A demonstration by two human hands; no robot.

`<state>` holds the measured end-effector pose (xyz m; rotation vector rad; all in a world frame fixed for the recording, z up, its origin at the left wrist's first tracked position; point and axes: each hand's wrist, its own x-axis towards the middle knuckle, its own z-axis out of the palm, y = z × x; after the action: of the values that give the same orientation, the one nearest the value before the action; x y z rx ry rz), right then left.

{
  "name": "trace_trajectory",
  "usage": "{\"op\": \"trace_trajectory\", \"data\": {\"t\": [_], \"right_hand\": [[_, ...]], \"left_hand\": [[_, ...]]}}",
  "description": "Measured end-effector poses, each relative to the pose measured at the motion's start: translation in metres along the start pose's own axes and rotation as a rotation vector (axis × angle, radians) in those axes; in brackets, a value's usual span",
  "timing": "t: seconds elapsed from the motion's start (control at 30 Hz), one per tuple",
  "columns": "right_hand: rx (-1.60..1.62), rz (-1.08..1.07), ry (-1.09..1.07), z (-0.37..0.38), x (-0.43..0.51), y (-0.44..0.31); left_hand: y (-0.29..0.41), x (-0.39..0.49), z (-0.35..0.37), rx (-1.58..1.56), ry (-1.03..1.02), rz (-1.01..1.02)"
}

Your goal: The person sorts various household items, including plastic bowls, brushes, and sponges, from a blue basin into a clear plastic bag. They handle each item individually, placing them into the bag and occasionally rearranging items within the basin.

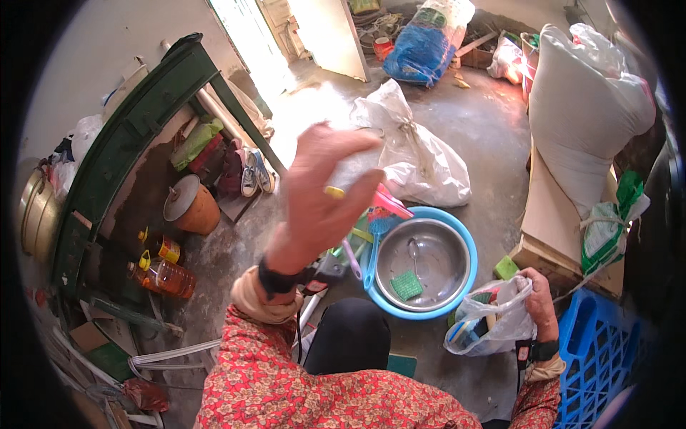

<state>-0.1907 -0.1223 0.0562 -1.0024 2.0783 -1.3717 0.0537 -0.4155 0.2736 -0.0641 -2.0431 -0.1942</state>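
Note:
My left hand (327, 198) is raised in front of me, blurred, with thumb and fingers apart and nothing clearly held. A small yellow piece (335, 191) shows in the gap; whether it touches the hand I cannot tell. My right hand (538, 303) grips the rim of a clear plastic bag (466, 343) with mixed small items inside. Between the hands, a stainless steel basin (445, 257) sits inside a light blue plastic basin (472, 244). The steel one holds a green scouring pad (406, 285) and a spoon (413, 249). A blue long-handled utensil (371, 271) leans at its left rim.
Partly behind my left hand are a pink item (394, 202) and a purple handle (351, 260). A tied white sack (429, 171) lies beyond the basins. To the right are a blue plastic crate (584, 364) and a green sponge (505, 267). Oil bottles (174, 276) stand left.

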Motion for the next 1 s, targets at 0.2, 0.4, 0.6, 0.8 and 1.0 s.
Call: {"op": "trace_trajectory", "data": {"t": [0.2,0.4,0.6,0.8,1.0], "right_hand": [[0.014,-0.029,-0.004,0.009,0.01,-0.002],[0.068,0.074,0.066,-0.014,-0.018,0.004],[0.432,0.28,0.335,-0.036,-0.066,-0.027],[0.379,0.29,0.704,-0.048,-0.119,-0.035],[0.513,0.348,0.852,-0.034,-0.134,0.013]], "left_hand": [[-0.085,-0.08,0.079,0.106,-0.567,-0.225],[-0.135,-0.157,0.139,-0.111,-0.865,-0.437],[-0.153,-0.199,0.193,-0.232,-1.147,-0.428],[-0.12,-0.195,0.256,-0.305,-1.436,-0.27],[-0.024,-0.166,0.304,-0.942,-1.471,-0.305]]}}
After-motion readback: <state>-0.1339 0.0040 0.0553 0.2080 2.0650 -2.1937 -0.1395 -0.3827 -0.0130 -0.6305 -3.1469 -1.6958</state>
